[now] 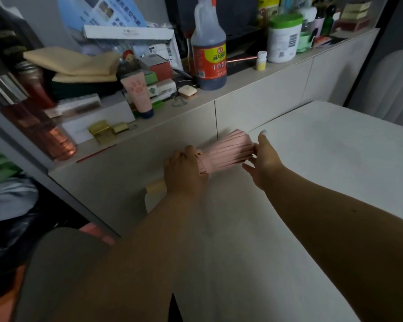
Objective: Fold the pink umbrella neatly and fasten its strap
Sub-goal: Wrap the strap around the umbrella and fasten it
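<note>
The pink umbrella (228, 151) is collapsed, its pleated canopy gathered into a short bundle held above the left edge of the white table (335, 159). My left hand (184, 170) grips the umbrella at the handle end, and a cream handle tip (155, 188) sticks out below the wrist. A small gold snap (199, 154) shows by my left fingers. My right hand (263, 161) holds the canopy's far side, thumb underneath and fingers laid over the pleats. The strap itself is hard to make out.
A cluttered ledge runs behind: a soy sauce bottle (208, 52), a pink paw-print tube (141, 95), a white tub with a green lid (283, 38), folded yellow cloths (72, 63), gold boxes (102, 131). Shelving with bottles stands at the left.
</note>
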The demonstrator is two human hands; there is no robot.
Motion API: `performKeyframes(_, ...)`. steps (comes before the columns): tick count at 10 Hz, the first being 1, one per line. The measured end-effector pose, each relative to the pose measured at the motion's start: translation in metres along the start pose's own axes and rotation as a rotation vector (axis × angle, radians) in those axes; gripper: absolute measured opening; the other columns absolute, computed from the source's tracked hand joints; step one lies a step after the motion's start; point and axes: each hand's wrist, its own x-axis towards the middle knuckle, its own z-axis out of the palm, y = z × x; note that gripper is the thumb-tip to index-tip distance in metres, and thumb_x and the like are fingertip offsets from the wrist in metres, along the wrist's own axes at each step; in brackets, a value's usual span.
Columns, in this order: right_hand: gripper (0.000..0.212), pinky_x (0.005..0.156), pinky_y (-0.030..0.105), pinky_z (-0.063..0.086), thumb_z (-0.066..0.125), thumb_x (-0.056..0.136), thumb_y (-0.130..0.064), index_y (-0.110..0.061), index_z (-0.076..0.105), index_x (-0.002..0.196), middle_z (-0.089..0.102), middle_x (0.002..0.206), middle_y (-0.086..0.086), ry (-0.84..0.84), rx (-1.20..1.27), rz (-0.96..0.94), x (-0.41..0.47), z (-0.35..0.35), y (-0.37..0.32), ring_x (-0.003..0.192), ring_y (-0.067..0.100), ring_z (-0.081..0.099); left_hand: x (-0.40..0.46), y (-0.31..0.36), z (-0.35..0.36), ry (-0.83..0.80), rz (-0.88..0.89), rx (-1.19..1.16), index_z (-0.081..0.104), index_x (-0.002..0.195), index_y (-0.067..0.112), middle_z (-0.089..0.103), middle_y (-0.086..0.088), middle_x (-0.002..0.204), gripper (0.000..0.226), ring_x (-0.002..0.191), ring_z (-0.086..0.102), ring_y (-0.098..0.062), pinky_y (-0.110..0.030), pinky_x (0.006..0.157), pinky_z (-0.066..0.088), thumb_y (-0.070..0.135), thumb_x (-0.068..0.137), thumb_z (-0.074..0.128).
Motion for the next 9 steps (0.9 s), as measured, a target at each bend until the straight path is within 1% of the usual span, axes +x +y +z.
performKeyframes(1,0.077,0.111,0.039,0.031,0.03,0.093,-0.064,-0.01,0.034,0.148,0.041,0.151,0.005,-0.019,0.029,-0.004,0.012,-0.005,0.003,0.138,0.021,0.039,0.002,0.004,0.018,0.023,-0.056,-0.043,0.051,0.122,0.011,0.064,-0.011,0.115,0.064,0.111,0.051,-0.032,-0.038,0.09,0.036,0.034,0.07,0.081)
performKeyframes(2,0.075,0.113,0.041,0.028,0.028,0.095,-0.062,-0.011,0.029,0.15,0.033,0.156,0.005,-0.062,0.011,-0.026,0.017,-0.011,0.008,0.142,0.021,0.032,0.003,0.007,0.036,0.009,-0.098,-0.079,0.053,0.124,0.01,0.064,-0.013,0.115,0.063,0.113,0.05,-0.033,-0.04,0.093,0.039,0.024,0.069,0.082)
performKeyframes(3,0.065,0.112,0.043,0.029,0.028,0.098,-0.054,-0.014,0.03,0.148,0.029,0.156,0.008,-0.069,-0.08,-0.075,0.015,-0.014,0.011,0.142,0.024,0.03,0.003,0.008,0.049,-0.009,-0.118,-0.05,0.051,0.128,0.011,0.061,-0.015,0.121,0.064,0.117,0.047,-0.034,-0.044,0.098,0.038,0.02,0.071,0.079)
performKeyframes(4,0.064,0.112,0.044,0.026,0.027,0.097,-0.057,-0.02,0.027,0.15,0.027,0.158,0.004,-0.09,-0.145,-0.074,0.012,-0.02,0.013,0.143,0.021,0.028,0.0,0.008,0.05,-0.048,-0.116,-0.004,0.04,0.142,0.013,0.048,-0.014,0.14,0.069,0.132,0.036,-0.032,-0.051,0.116,0.017,0.028,0.082,0.07)
performKeyframes(5,0.064,0.113,0.045,0.024,0.029,0.097,-0.057,-0.021,0.028,0.149,0.027,0.158,0.002,-0.07,-0.149,-0.061,0.008,-0.025,0.013,0.144,0.021,0.027,-0.004,0.007,0.048,-0.103,-0.134,0.055,0.02,0.152,0.016,0.023,-0.014,0.157,0.075,0.146,0.014,-0.031,-0.052,0.118,-0.001,0.043,0.092,0.055)
performKeyframes(6,0.069,0.116,0.044,0.025,0.029,0.096,-0.06,-0.016,0.03,0.149,0.032,0.156,0.002,-0.086,-0.091,-0.038,-0.002,-0.03,0.009,0.142,0.02,0.031,-0.012,0.016,0.033,-0.157,-0.149,0.064,0.008,0.154,0.015,0.009,-0.012,0.162,0.078,0.149,0.002,-0.03,-0.051,0.117,-0.006,0.047,0.094,0.047)
performKeyframes(7,0.06,0.112,0.042,0.035,0.035,0.099,-0.049,-0.007,0.041,0.143,0.046,0.146,0.008,-0.036,-0.02,-0.083,-0.035,-0.035,-0.009,0.131,0.022,0.046,-0.026,0.025,0.019,-0.123,-0.118,0.068,0.008,0.155,0.011,0.01,-0.012,0.162,0.077,0.149,0.004,-0.03,-0.049,0.119,-0.003,0.043,0.095,0.045)
performKeyframes(8,0.039,0.105,0.04,0.044,0.045,0.1,-0.03,-0.003,0.055,0.126,0.064,0.12,0.013,-0.056,0.122,-0.215,-0.084,-0.036,-0.033,0.119,0.027,0.058,-0.046,0.036,0.006,-0.154,-0.107,0.053,0.008,0.154,0.008,0.01,-0.011,0.162,0.073,0.149,0.006,-0.029,-0.048,0.121,0.0,0.041,0.098,0.04)
performKeyframes(9,0.022,0.1,0.041,0.049,0.049,0.092,-0.019,-0.005,0.062,0.102,0.071,0.092,0.009,-0.145,0.25,-0.455,-0.152,-0.036,-0.071,0.099,0.026,0.067,-0.066,0.042,-0.006,-0.209,-0.111,0.086,0.007,0.154,0.008,0.007,-0.011,0.163,0.069,0.149,0.005,-0.028,-0.046,0.121,0.0,0.042,0.1,0.034)
